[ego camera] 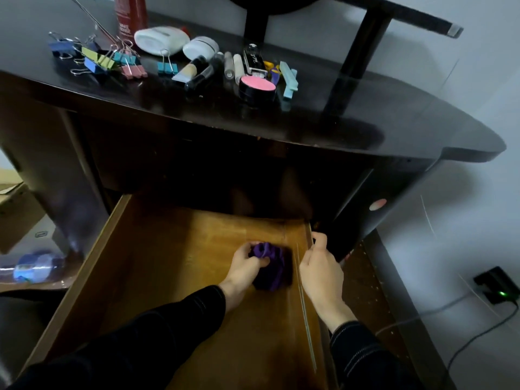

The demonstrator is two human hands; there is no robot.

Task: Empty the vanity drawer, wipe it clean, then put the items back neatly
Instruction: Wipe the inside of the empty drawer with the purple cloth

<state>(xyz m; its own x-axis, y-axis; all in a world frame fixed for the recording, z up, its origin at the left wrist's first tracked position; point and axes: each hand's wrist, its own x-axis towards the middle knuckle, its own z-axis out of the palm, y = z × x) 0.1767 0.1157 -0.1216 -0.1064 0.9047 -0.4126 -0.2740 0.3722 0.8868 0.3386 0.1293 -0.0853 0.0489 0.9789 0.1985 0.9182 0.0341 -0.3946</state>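
Note:
The wooden vanity drawer [157,249] is pulled out, and its brown floor is bare apart from a bunched purple cloth [270,266]. My left hand [244,263] presses that cloth onto the drawer floor near the right side. My right hand [320,268] grips the drawer's right wall [305,305], fingers curled over its top edge. On the dark vanity top [351,116] lie the drawer's items: coloured binder clips [107,60], a white bottle [160,39], a white jar [200,47], makeup tubes [202,73], a pink compact [257,87] and pale green clips [289,80].
A red can [130,15] stands at the back of the vanity top, next to a black mirror stand [360,43]. A plastic bottle [36,267] lies on the floor at left beside a cardboard box [14,209]. A power adapter with a green light [498,285] sits at right.

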